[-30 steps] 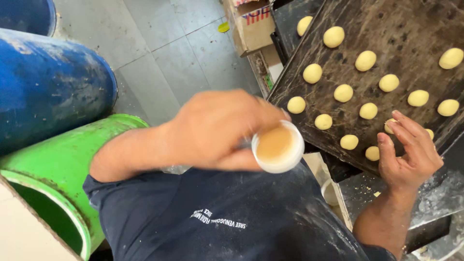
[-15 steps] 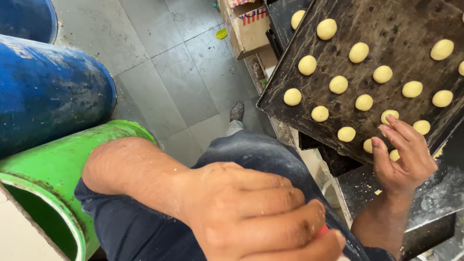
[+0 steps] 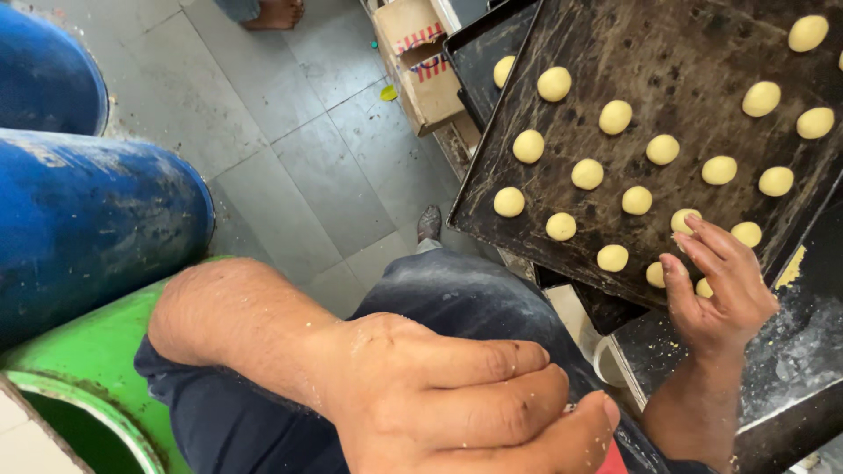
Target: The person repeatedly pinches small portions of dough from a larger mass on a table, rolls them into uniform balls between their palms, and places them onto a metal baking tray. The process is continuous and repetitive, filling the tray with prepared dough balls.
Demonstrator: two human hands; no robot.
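**Fingers on the tray's near edge, dough balls under the right hand**

Fingers (image 3: 702, 241) of the right hand (image 3: 724, 294) lie loosely spread, slightly curled, tips resting on the near edge of the dark baking tray (image 3: 685, 53). They touch or just cover a pale dough ball (image 3: 683, 219) at the fingertips; whether one is actually pinched cannot be told. More dough balls sit just beside the hand, one at (image 3: 746, 233) and one at (image 3: 612, 257).

The tray lies up and away from the person, tilted in view, its long axis running from lower left to upper right. Rows of dough balls follow that axis, spaced apart, none touching. The right hand is plainly the nearer one to the tray.

The left hand (image 3: 457, 399) sits low in the foreground, well apart from the tray, above the person's dark trousers (image 3: 457, 290). Its fingers are pressed together and curled inward; a sliver of red shows beneath them, but what they hold cannot be told.

Left of the person: a green drum (image 3: 79, 377) and a blue drum (image 3: 88, 228). A cardboard box (image 3: 421, 61) stands on the tiled floor (image 3: 290, 140) beyond the tray.
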